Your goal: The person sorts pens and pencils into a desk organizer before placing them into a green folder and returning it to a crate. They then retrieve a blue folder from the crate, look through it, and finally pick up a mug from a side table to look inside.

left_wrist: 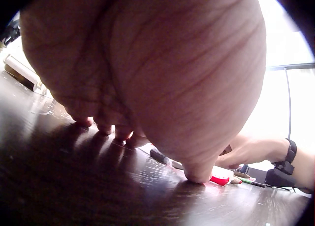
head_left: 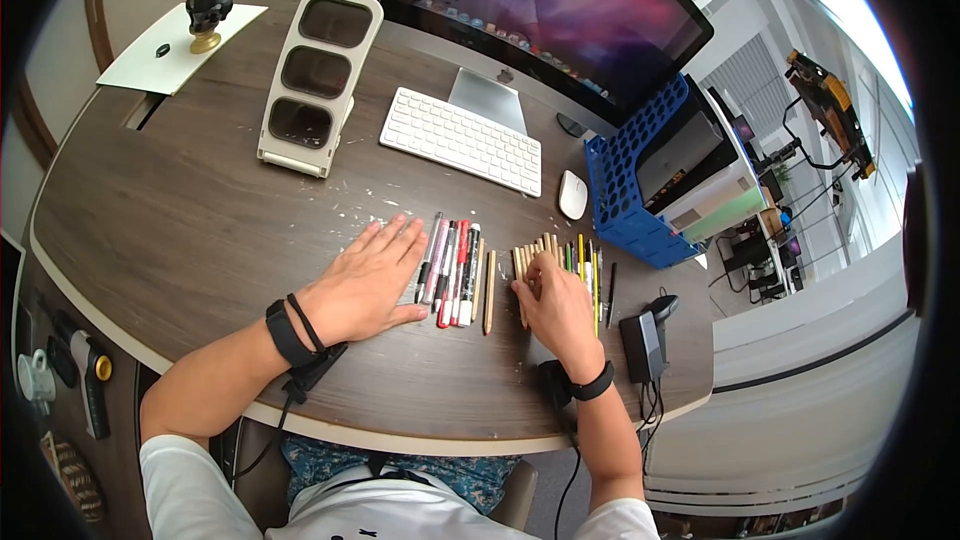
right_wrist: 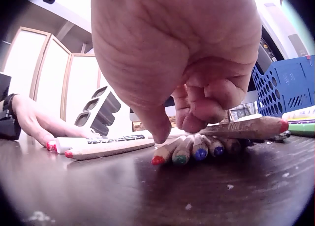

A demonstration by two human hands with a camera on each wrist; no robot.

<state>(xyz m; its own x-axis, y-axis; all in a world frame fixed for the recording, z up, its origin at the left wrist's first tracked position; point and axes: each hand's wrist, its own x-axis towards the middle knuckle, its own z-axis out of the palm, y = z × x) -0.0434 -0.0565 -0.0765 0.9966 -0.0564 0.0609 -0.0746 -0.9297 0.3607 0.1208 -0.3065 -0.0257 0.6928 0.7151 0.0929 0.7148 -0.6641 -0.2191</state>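
My left hand (head_left: 362,285) lies with fingers extended, fingertips down on the table. Its thumb and fingers border a row of pens and markers (head_left: 456,270), some red, one black-and-white, with wooden colored pencils (head_left: 489,292) at the row's right side. My right hand (head_left: 560,308) bends its fingers over a second group of colored pencils. In the right wrist view, its thumb touches the left side of these pencils (right_wrist: 181,154), whose red, green and blue tips point toward the camera. Another pencil with a red tip (right_wrist: 256,128) lies slanted over them, close under the curled fingers.
Right of that group lie yellow and green pens (head_left: 597,285). A black adapter (head_left: 641,345) sits near the right edge. Behind are a keyboard (head_left: 460,140), mouse (head_left: 573,195), monitor (head_left: 550,20), blue file holder (head_left: 625,210) and beige three-compartment holder (head_left: 317,70). Pale scraps dot the tabletop.
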